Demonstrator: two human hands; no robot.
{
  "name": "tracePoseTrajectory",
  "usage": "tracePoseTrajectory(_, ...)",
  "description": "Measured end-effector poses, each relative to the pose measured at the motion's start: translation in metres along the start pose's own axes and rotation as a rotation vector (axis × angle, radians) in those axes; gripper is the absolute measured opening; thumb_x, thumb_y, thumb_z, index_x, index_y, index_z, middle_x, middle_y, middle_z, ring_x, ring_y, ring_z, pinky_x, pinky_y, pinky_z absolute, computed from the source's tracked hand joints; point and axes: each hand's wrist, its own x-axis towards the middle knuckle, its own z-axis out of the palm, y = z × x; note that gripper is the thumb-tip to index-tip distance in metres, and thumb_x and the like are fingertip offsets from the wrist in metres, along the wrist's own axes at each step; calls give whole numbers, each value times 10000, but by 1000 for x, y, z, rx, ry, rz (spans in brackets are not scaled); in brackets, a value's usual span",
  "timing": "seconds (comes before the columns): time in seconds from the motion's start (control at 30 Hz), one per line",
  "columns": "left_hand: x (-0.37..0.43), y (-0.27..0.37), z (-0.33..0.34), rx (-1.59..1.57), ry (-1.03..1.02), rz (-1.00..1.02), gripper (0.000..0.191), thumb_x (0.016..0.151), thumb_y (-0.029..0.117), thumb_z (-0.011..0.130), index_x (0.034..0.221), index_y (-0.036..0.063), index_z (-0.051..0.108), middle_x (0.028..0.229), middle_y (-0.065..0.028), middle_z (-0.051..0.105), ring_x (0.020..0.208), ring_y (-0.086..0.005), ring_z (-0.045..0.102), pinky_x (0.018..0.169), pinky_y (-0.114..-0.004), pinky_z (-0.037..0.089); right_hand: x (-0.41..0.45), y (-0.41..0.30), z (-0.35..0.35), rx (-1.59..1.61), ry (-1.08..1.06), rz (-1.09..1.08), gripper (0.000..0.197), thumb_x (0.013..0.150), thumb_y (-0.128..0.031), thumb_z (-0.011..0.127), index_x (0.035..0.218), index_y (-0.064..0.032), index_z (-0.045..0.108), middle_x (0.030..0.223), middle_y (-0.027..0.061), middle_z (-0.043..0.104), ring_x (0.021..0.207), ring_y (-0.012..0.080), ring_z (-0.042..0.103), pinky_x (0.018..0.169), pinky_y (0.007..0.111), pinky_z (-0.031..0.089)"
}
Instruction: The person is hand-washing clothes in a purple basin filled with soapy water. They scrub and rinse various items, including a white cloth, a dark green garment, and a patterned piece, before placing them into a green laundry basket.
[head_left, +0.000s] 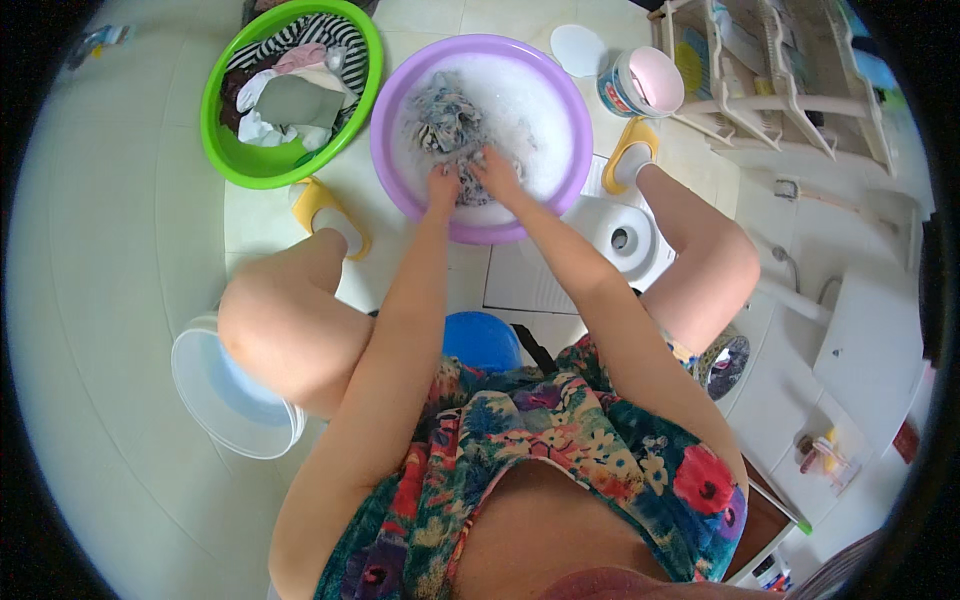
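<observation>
A purple plastic basin (581, 142) full of white suds stands on the tiled floor before me. Wet patterned cloth (448, 124) lies in it, partly under the foam. My left hand (444, 184) grips a bunched part of the cloth near the basin's front side. Just to its right, my right hand (495, 174) holds the same part, its fingers curled into the fabric. The two hands are a short way apart, with cloth between them. Foam hides some of the fingertips.
At the upper left stands a green basin (211, 142) with mixed clothes. A white bucket (187, 390) of water is by my left knee. A blue plastic object (481, 341) is between my legs. On the right are a squat toilet (622, 238), a tub (615, 90) and a rack (787, 105).
</observation>
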Motion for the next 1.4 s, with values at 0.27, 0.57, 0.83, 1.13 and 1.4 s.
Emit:
tracePoseTrajectory(0.27, -2, -17, -83, 194, 49, -302, 279, 704, 39, 499, 968, -46, 534, 859, -101, 561, 756, -241, 541, 639, -342, 442, -14, 21, 108, -117, -362, -144, 275, 792, -257, 556, 944, -32, 509, 770, 151, 568, 747, 302, 543, 633, 409, 434)
tracePoseTrajectory(0.57, 7, -6, -52, -658, 45, -639, 260, 758, 104, 488, 986, -13, 535, 874, -91, 569, 814, -225, 537, 690, -354, 447, -26, -118, 12, 329, -292, -119, 261, 776, -307, 551, 845, -57, 576, 765, 146, 605, 695, 307, 585, 593, 418, 435)
tracePoseTrajectory(0.83, -5, 69, 11, -471, -103, -613, 271, 845, 227, 471, 1019, 31, 539, 883, -75, 591, 840, -197, 543, 741, -354, 436, 21, -68, -40, -291, -40, -244, 237, 812, -272, 498, 729, -75, 602, 712, 124, 603, 623, 300, 579, 555, 422, 452)
tracePoseTrajectory(1.13, 22, 49, -5, -382, -269, -589, 471, 821, 347, 524, 1134, 4, 446, 981, -114, 558, 844, -240, 521, 669, -383, 443, -2, -46, -13, -344, -5, -295, 262, 827, -257, 457, 711, -47, 562, 635, 174, 571, 567, 349, 555, 533, 458, 437)
tracePoseTrajectory(1.4, 28, 6, -36, -71, -76, -181, 346, 747, 282, 651, 930, -7, 601, 855, -112, 600, 750, -165, 533, 617, -305, 431, -8, -29, 43, -93, -33, -108, 283, 869, -237, 419, 1009, -8, 508, 748, 252, 559, 724, 420, 541, 603, 473, 430)
